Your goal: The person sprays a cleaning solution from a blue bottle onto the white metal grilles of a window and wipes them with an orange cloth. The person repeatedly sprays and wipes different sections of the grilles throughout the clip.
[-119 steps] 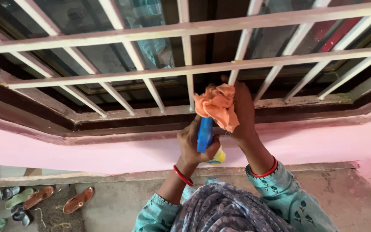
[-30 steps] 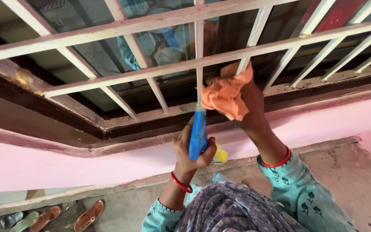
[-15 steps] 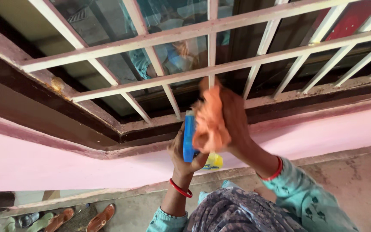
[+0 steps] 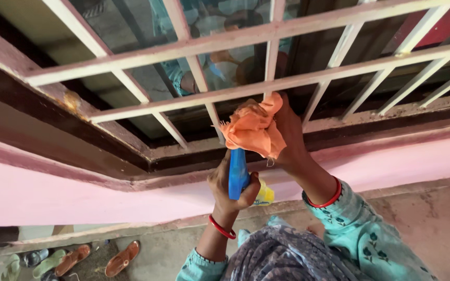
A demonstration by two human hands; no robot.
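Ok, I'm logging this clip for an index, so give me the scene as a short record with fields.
left hand: left hand grips a blue spray bottle with a yellow part
right hand: right hand presses an orange cloth at the window grille
wall: pink wall below the sill
ground: sandals at lower left

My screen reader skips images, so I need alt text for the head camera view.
A person's right hand presses an orange cloth against a white window grille, while the left hand grips a blue and yellow spray bottle. Below are a pink wall and sandals.
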